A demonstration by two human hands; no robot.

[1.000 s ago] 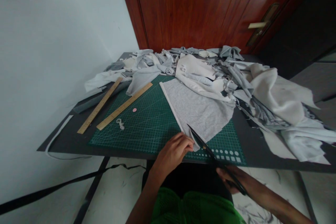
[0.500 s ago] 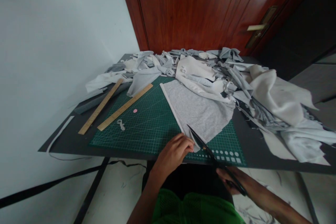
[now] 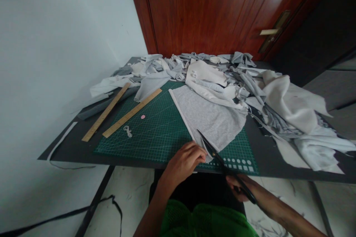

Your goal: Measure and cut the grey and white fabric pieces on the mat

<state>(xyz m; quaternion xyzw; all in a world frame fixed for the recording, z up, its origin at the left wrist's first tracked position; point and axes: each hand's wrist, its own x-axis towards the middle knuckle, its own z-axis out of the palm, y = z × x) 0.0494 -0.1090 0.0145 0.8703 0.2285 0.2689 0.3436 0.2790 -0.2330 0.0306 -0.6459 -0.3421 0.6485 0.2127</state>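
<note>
The right hand (image 3: 240,189) is closed around black-handled scissors (image 3: 222,164), blades at the gray fabric (image 3: 208,118). At 9 o'clock, the curled left hand (image 3: 183,164) touches that fabric's edge, pinching or not, unclear. The fabric lies on a green cutting mat (image 3: 139,144) on the table (image 3: 65,153).

1. The cutting mat (image 3: 144,139) is deep green, printed with a fine pale grid and a row of white dots and squares.
2. The fabric panel (image 3: 208,116) on it is speckled light grey with a white edge.
3. The scissors (image 3: 222,163) are black, with a touch of gold at the pivot.
4. The two rulers (image 3: 130,113) are pale honey-coloured wood.
5. The small disc (image 3: 142,117) on the mat is pink.
6. The fabric heap (image 3: 289,105) mixes cream, off-white and greys.
7. The desk (image 3: 69,152) is charcoal grey.
8. The door (image 3: 200,11) is reddish-brown with streaky grain.
9. The shirt (image 3: 205,220) is bright green mesh.
</note>
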